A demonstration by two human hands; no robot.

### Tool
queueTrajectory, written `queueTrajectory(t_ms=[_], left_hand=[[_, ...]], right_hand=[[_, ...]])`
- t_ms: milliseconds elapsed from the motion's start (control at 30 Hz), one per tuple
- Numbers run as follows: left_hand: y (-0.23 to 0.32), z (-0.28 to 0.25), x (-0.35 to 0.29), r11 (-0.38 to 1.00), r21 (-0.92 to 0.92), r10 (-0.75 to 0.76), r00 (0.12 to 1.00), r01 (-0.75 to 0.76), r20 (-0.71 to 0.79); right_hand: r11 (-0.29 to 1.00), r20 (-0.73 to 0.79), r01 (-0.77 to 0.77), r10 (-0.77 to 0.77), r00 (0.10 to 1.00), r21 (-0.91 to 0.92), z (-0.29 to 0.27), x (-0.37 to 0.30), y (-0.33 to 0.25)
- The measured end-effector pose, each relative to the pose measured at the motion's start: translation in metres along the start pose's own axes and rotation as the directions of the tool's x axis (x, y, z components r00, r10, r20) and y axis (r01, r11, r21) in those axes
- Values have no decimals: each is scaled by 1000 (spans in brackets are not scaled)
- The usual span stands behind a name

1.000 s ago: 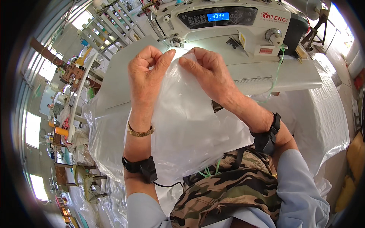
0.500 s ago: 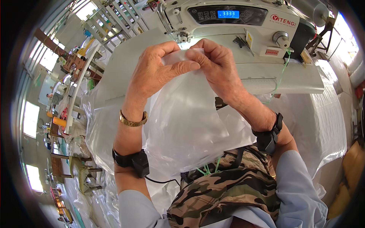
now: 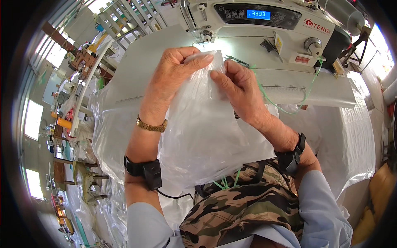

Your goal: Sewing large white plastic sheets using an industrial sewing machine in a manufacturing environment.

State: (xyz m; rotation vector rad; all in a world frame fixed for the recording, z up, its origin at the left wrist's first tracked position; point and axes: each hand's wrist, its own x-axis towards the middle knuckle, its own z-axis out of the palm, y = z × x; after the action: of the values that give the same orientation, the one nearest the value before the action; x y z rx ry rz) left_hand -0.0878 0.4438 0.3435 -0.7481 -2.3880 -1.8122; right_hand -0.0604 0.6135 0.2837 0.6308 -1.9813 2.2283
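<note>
Both hands pinch the clear plastic bag's top edge.
Left hand (image 3: 175, 76) and right hand (image 3: 240, 89) fingers closed on the bag (image 3: 202, 136); rubbing the layers apart gently should work best.

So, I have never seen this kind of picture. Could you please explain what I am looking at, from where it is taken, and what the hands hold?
The picture comes from a wide camera worn on the person's head, looking down, so straight edges bend. The left hand and right hand pinch the top edge of a clear plastic bag between them. Behind them a white sewing machine stands on a pale table, with green thread hanging from it. More clear plastic sheeting lies draped around. Black bands circle both wrists.
</note>
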Motion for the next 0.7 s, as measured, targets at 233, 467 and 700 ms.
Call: queueTrajectory(t_ms=[233,467,700], left_hand=[[-19,1,4,996,-84,23,999,-27,-46],[-32,-2,1,989,-117,-93,994,87,-49],[-45,-2,-1,950,-245,-229,965,193,-130]], right_hand=[[899,-135,268,-331,934,-347,13,-8,3],[686,57,401,-465,883,-608,16,-11,2],[638,107,336,-369,923,-693,21,-9,9]])
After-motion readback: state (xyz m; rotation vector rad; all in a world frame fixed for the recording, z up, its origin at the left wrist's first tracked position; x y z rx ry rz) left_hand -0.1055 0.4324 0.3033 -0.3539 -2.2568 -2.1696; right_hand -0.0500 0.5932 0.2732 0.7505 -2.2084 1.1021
